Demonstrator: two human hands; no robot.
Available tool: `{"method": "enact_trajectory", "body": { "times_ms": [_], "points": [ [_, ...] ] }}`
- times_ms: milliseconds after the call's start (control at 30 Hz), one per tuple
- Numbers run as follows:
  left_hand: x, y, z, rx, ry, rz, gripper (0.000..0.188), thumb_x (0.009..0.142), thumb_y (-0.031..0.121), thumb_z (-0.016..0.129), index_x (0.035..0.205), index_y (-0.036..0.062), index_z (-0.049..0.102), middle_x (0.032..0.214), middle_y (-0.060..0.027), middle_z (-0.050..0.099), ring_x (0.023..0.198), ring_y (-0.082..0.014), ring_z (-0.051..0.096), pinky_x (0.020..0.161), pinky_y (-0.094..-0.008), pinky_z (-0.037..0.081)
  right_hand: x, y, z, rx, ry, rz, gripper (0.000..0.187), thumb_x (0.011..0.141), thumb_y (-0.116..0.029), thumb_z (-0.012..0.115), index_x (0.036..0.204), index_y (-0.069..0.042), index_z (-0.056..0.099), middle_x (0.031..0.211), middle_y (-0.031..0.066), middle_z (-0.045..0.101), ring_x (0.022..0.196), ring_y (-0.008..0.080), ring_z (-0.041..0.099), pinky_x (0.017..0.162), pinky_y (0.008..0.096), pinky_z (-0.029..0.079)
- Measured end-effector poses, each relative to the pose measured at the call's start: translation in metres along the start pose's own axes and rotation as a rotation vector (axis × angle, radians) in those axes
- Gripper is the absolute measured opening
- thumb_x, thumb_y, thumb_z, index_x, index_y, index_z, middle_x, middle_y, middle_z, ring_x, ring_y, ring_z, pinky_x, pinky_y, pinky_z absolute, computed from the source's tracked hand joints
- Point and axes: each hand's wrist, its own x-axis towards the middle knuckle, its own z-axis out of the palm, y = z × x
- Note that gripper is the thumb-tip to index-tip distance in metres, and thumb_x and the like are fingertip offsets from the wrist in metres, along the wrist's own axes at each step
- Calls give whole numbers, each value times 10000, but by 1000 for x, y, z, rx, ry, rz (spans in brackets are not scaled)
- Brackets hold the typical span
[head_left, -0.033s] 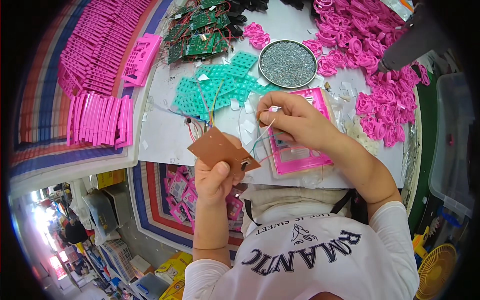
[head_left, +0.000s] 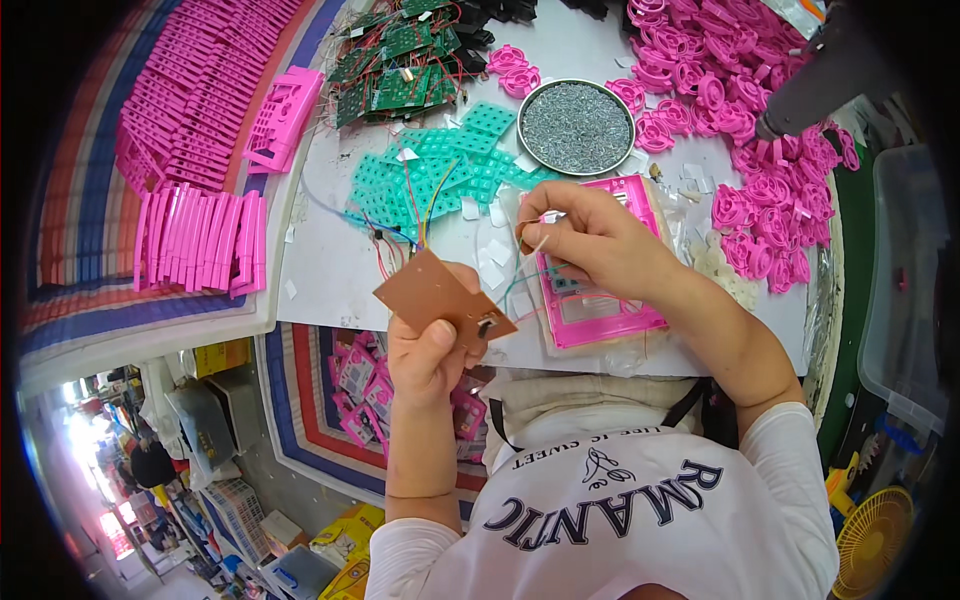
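Brown circuit board (head_left: 425, 285) in the left hand's (head_left: 425, 360) thumb-and-finger grip, above the worktop (head_left: 320, 290). The right hand (head_left: 600, 240), over a pink frame (head_left: 590, 334), pinches something small, perhaps a wired part. Moving the hands apart could tear thin green wires (head_left: 540, 272) loose.

- Brown circuit board (head_left: 430, 292): shifted marginally left and up, together with the left hand (head_left: 428, 350) gripping it.
- Yellow wire (head_left: 438, 195): upper end swung to the right.
- Red wire (head_left: 411, 190): upper part likewise swung right, standing steeper than before.
- Blue wire (head_left: 360, 217): now plainly visible, reaching leftward from beyond the board; previously hard to make out.
- White wire (head_left: 537, 246) by the right hand (head_left: 595, 230): visible length shorter than before.
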Motion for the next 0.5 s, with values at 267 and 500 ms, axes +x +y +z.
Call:
{"method": "enact_trajectory", "body": {
  "times_ms": [267, 500],
  "points": [
    [1, -5, -12, -141, 8, -34, 383, 1004, 257, 641, 1262, 22, 483, 1079, -119, 504, 618, -116, 449, 431, -214, 391, -20, -5, -8, -464, 109, -806, 98, 961, -69, 638, 1056, -45, 640, 1014, 95, 701, 628, 99, 602, 537, 266, 469],
    [3, -9, -20, -269, -118, -73, 285, 1038, 254, 562, 1249, 74, 498, 1118, -147, 552, 658, -129, 460, 439, -213, 392, -43, -24, -2, -1148, 129, -850, 153, 758, -22, 747, 890, -74, 690, 1145, 128, 693, 743, 197, 647, 581, 287, 507]
  ]
}}
